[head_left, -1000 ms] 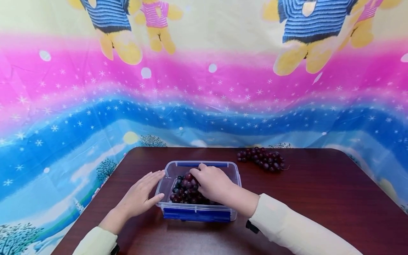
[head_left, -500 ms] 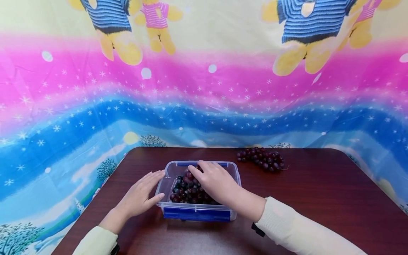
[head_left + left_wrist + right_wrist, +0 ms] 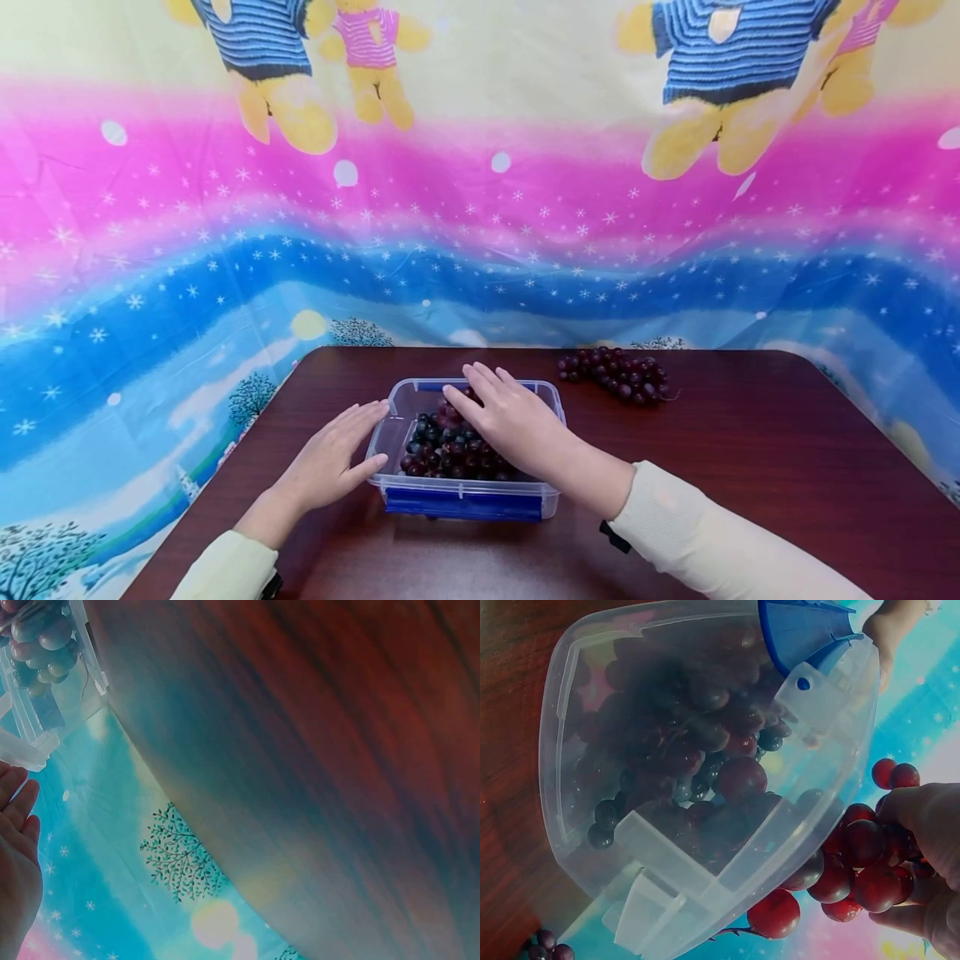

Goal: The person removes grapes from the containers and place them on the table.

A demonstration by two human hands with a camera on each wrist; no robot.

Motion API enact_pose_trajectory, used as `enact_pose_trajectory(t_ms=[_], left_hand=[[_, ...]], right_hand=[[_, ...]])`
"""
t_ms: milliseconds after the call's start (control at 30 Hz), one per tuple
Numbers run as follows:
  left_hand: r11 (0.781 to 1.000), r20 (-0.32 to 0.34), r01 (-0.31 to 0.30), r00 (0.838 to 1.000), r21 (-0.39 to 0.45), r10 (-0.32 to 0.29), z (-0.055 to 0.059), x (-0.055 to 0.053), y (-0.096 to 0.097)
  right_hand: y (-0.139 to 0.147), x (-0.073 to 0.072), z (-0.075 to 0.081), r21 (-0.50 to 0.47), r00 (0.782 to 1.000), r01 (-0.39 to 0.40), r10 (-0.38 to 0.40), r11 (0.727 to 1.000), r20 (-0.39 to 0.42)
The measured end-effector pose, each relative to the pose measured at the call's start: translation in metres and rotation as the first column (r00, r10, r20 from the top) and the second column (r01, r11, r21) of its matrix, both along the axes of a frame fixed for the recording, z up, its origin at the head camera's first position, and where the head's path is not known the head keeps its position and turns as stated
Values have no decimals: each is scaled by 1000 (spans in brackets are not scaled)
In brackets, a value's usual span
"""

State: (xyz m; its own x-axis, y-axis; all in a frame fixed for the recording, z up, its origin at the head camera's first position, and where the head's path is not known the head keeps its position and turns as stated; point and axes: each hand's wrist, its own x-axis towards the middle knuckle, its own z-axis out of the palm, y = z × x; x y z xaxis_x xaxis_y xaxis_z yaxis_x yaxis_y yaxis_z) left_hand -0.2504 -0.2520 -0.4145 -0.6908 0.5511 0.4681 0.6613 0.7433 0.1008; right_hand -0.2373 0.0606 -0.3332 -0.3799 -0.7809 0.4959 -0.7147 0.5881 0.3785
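"Your grip?"
"My left hand [image 3: 330, 462] and right hand [image 3: 517, 421] spread at the plastic box [image 3: 461, 487]; grapes [image 3: 453, 454] lie inside."
"Right wrist view only?"
"Glossy red ones between my thumb and fingers, past its cloudy wall."

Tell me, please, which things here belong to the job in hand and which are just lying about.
Apparently in use:
clear box
grapes inside it
left hand, at its rim
right hand, at the grapes

Apparently just there:
separate grape bunch, touched by neither hand
patterned backdrop
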Motion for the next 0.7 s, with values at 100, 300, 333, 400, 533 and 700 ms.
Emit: enact_pose_trajectory(t_ms=[100,300,333,400,533,700], left_hand=[[1000,0,3,1000,4,-3,-1,0,-1],[1000,0,-12,1000,8,12,-2,-1,0],[1000,1,-15,1000,9,15,-2,-1,0],[1000,3,-17,1000,11,17,-2,-1,0],[1000,2,-14,1000,12,14,-2,-1,0],[1000,2,-12,1000,8,12,-2,-1,0]], right_hand=[[1,-1,0,12,999,0,0,1000,-36],[3,-3,3,9,992,-19,20,1000,-122],[4,-4,3,7,991,-24,25,1000,-132],[4,-4,4,4,988,-30,30,1000,-150],[4,-4,6,10,986,-30,32,999,-167],[5,-2,11,19,982,-38,41,999,-185]])
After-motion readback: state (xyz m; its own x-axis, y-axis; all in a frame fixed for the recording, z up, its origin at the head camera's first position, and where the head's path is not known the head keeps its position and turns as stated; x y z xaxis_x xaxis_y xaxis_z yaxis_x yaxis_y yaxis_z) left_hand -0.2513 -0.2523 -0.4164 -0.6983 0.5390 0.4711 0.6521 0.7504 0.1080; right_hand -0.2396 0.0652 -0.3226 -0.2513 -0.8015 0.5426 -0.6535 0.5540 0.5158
